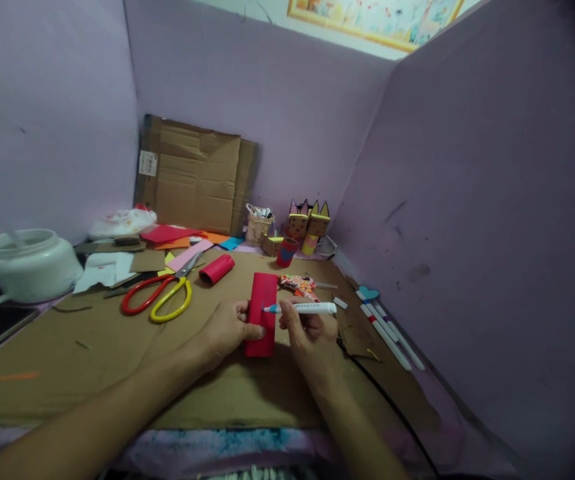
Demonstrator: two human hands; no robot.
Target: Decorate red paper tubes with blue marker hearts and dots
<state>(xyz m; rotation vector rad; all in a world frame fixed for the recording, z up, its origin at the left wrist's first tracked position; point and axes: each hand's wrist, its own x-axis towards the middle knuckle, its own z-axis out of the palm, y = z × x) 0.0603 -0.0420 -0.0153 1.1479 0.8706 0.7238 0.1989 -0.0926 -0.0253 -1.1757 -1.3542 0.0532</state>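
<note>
My left hand (227, 328) presses its fingers and thumb on the left edge of a red paper rectangle (261, 300) that lies on the brown cardboard sheet (117, 347). My right hand (310, 333) is closed around a white marker with a blue tip (303, 308), whose tip rests on the red paper. A rolled red paper tube (216, 269) lies beyond my left hand. Scissors with red and yellow handles (160, 293) lie to the left.
Several white markers (390, 333) lie at the right by the purple wall. Small paper cat figures (310, 223), a red cup (286, 253) and a basket (258, 225) stand at the back. Coloured paper sheets (177, 237), a cardboard panel (194, 177) and a white pot (27, 263) sit left.
</note>
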